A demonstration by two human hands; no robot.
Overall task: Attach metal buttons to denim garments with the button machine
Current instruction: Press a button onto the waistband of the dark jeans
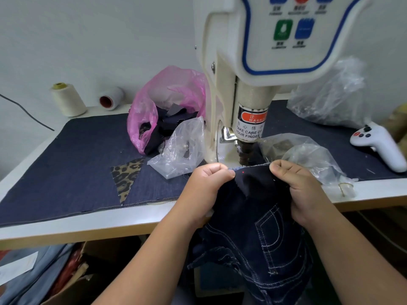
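Two hands on one floppy piece of dark denim (253,194), and that's about the only way to manage it. The garment droops off the front edge of the worktop (66,225) with most of it hanging down toward the person's lap, so I'd guess the weight keeps tugging it away from the machine. Left hand (204,188) and right hand (299,190) each have their fingers curled and pinching the top hem, stretching it flat just in front of the button machine (253,119) head. A red dot of light sits on the cloth between them. Denim like this is soft but thick at the seams, so gripping near the edge, close either side of the target, looks right to me. Crinkly clear plastic bags (178,150) sit either side of the head, a pink bag (167,95) of scraps behind.
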